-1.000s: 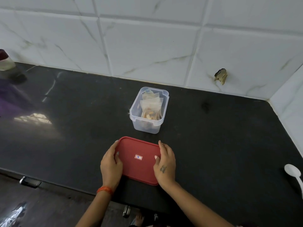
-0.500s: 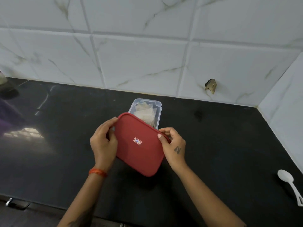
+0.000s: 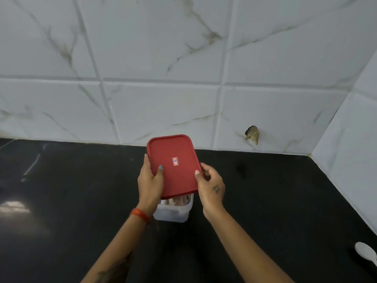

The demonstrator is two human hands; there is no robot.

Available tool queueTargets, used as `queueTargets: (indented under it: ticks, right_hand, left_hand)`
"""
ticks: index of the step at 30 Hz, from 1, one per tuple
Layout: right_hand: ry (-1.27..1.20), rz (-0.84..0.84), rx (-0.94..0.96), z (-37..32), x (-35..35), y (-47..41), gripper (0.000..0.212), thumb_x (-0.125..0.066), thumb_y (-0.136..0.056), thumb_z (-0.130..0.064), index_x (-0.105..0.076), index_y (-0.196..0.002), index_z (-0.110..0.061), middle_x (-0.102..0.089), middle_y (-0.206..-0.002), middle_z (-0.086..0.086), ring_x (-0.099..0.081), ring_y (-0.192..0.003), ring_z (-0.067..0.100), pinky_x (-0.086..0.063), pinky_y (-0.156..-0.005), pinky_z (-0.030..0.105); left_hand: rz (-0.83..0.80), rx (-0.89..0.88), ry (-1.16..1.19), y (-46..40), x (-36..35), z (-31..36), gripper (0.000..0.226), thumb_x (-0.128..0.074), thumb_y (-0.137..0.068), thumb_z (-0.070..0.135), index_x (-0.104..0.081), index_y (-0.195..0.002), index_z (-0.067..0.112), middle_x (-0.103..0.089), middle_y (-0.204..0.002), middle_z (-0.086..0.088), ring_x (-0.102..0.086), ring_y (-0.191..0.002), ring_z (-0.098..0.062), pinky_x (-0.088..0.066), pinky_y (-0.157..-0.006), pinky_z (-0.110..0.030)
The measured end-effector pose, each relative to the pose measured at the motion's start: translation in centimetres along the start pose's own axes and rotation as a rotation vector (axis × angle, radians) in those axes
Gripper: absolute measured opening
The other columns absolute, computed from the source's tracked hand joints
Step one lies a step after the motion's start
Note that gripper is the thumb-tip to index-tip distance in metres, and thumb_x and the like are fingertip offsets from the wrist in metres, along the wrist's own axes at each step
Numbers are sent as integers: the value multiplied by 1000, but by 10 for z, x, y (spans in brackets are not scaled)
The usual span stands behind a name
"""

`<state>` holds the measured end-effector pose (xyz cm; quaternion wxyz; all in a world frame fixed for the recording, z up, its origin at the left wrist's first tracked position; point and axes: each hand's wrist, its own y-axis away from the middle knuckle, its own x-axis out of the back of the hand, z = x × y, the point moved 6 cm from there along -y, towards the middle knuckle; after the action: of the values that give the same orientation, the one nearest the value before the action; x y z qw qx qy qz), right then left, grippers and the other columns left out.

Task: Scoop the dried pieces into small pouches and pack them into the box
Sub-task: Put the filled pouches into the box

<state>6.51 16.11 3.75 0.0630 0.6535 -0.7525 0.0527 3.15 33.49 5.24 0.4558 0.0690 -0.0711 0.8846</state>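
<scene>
While both hands pinch its side edges, left hand [image 3: 150,181] and right hand [image 3: 211,186], the red lid [image 3: 173,165] tilts above the clear box [image 3: 173,211].

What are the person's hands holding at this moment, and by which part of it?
Both hold the red lid over the clear box: the left hand grips its left long edge, the right hand pinches its right edge.

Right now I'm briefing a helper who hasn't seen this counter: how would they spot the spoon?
Start at the black countertop where the tiled walls meet in the corner, then follow it toward the near right edge of view. The white plastic spoon lies there alone, far from the red lid and clear box.
</scene>
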Motion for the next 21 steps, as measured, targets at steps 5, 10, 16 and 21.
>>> queueTargets:
  ticks: [5, 10, 16, 21]
  right_hand:
    - [252, -40, -41, 11, -8, -12, 26, -59, -90, -36, -62, -112, -21, -63, -101, -8, -59, -90, 8, -50, -78, 24]
    - [305, -33, -91, 31, -17, -13, 18, -62, -87, -33, -59, -101, -21, -62, -100, -7, -60, -95, 12, -52, -86, 32]
    - [333, -76, -133, 43, -21, -5, 50, -57, -90, -29, -43, -137, -26, -59, -113, -3, -58, -105, 15, -50, -91, 35]
    - [312, -128, -129, 43, -22, 3, 49, -54, -91, -28, -44, -139, -29, -58, -120, -2, -56, -109, 15, -48, -95, 34]
  left_hand:
    - [-176, 103, -72, -45, -4, -20, 48, -42, -99, 13, -31, -146, 17, -46, -138, 0, -49, -117, -18, -41, -98, -32]
    - [-274, 211, -104, -58, -9, -48, 49, -41, -99, 12, -29, -147, 15, -42, -143, -7, -49, -122, -26, -43, -102, -42]
    - [-291, 272, -80, -55, -5, -65, 51, -43, -96, 5, -32, -145, 15, -40, -145, -4, -46, -125, -25, -40, -105, -44]
    - [-342, 246, -50, -47, -4, -60, 46, -37, -95, -7, -45, -137, 9, -59, -113, -4, -57, -91, -14, -44, -82, -31]
